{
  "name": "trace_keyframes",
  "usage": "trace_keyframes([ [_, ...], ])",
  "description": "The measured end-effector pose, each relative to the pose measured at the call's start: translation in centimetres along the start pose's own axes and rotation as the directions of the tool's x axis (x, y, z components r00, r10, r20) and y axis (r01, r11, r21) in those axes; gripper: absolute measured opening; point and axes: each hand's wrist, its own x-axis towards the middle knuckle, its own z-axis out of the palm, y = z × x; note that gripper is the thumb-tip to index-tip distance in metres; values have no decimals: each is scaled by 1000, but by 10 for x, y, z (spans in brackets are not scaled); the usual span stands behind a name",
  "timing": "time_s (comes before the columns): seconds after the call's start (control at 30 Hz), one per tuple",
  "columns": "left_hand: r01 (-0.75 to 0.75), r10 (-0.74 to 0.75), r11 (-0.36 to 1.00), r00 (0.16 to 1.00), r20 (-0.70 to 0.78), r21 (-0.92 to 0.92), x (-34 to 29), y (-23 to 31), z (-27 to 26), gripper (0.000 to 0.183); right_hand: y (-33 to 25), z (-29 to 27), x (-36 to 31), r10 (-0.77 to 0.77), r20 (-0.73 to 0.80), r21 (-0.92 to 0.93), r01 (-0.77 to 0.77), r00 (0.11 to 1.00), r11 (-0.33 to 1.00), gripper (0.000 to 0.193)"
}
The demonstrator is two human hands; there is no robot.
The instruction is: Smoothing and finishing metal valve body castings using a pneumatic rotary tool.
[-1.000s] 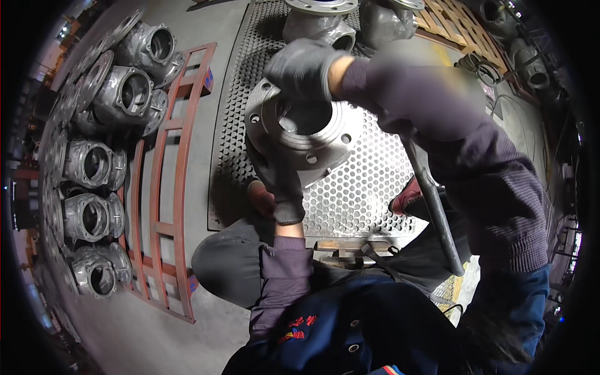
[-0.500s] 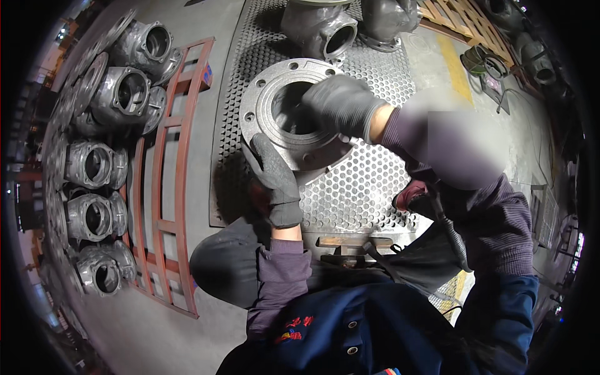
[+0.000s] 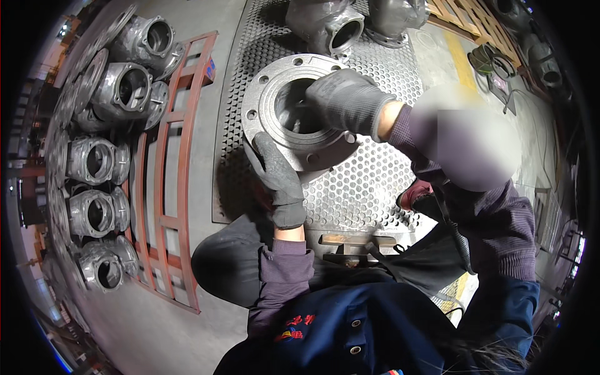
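Note:
A grey cast-metal valve body point(image 3: 255, 84) stands in front of me, its round flange with bolt holes facing up. My left hand point(image 3: 275, 178), in a dark grey glove, grips the flange's near left edge, with part of the fingers hidden below the rim. My right hand point(image 3: 350, 100), gloved in the same grey, is closed at the right edge of the round opening. Its fingertips reach over the bore, and whatever they hold is hidden. Inside the shadowed bore a small lighter patch shows, too dim to name.
The valve body stands on a perforated metal plate point(image 3: 375, 187). More grey castings point(image 3: 325, 28) stand at its far end. A red metal frame point(image 3: 169, 206) lies to the left, beside several similar castings point(image 3: 94, 159). A wooden pallet point(image 3: 472, 25) is at the far right.
My right hand stays closed at the opening, shifted slightly and now sharper than before. The left hand keeps its place on the flange. The whole view has shifted a little.

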Motion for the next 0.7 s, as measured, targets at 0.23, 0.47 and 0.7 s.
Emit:
trace_keyframes([
  [0.23,52,-51,996,999,18,-68,-1,14,1,54,12,12,-2,13,-116,-28,-17,993,999,13],
  [0.47,24,-23,999,1000,15,-48,-3,3,2,55,29,27,1,23,-63,-46,-26,998,999,14],
  [0.7,-49,49,997,999,5,57,1,-3,-5,52,-10,-22,-4,127,275,31,-140,953,990,15],
])
